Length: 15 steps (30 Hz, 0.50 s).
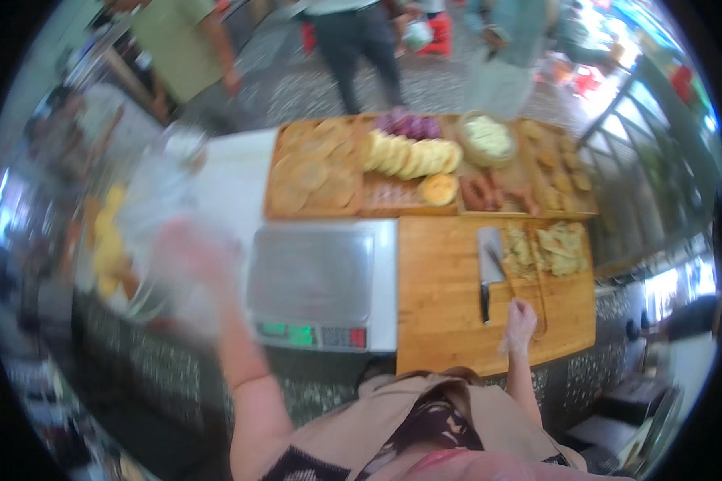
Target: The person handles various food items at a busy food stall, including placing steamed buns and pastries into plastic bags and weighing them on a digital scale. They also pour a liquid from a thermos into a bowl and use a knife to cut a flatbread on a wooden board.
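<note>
My left hand (195, 249) is blurred over the left side of the white counter, beside a heap of clear plastic bags (156, 195). Whether it holds anything I cannot tell. On the wooden cutting board (439, 288), my right hand (520, 321) has its fingers closed around the near end of a thin, long-handled utensil (508, 282). Its tip crosses the wide blade of a cleaver (489, 252) with a black handle. Right of the blade lie chopped pieces of pale flatbread or pancake (559, 246). A second thin brown rod (541, 288) runs alongside them.
A digital scale (310, 276) stands left of the board. Beyond are wooden trays with round flatbreads (310, 171), yellow slices (412, 156), reddish sausage-like pieces (481, 191) and small cakes (559, 162). A bowl of white food (487, 137) sits there too. Several people stand across the counter.
</note>
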Each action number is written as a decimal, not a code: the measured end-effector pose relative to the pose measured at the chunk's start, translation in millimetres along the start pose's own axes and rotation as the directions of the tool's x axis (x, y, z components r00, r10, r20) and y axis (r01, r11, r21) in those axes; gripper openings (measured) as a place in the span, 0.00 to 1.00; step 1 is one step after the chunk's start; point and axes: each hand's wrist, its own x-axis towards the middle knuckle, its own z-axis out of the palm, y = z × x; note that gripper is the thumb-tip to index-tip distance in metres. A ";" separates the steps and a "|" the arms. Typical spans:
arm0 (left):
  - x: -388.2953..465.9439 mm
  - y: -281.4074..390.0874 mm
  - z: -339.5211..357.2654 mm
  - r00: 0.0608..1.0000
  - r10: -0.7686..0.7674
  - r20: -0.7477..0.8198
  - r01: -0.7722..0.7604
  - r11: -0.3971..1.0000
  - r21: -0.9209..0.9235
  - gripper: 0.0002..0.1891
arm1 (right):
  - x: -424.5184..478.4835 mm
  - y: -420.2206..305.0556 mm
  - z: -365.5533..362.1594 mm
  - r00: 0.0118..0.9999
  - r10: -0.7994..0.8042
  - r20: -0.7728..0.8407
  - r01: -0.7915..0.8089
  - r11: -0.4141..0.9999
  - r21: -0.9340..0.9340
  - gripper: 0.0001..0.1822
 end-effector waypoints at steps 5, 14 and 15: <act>-123.3 240.3 44.8 0.805 0.524 0.278 -0.325 0.782 -0.532 0.12 | -28.0 -185.5 41.4 0.484 -0.156 0.861 -0.754 0.426 0.500 0.21; -128.5 345.0 12.7 0.848 0.406 0.341 -0.028 0.677 -0.736 0.17 | 37.7 -59.4 -110.0 0.937 -0.324 0.130 0.267 0.906 0.328 0.11; -115.3 353.6 16.1 0.874 0.348 0.339 -0.015 0.717 -0.697 0.18 | 40.6 -48.2 -128.4 0.918 -0.382 0.106 0.344 0.901 0.263 0.11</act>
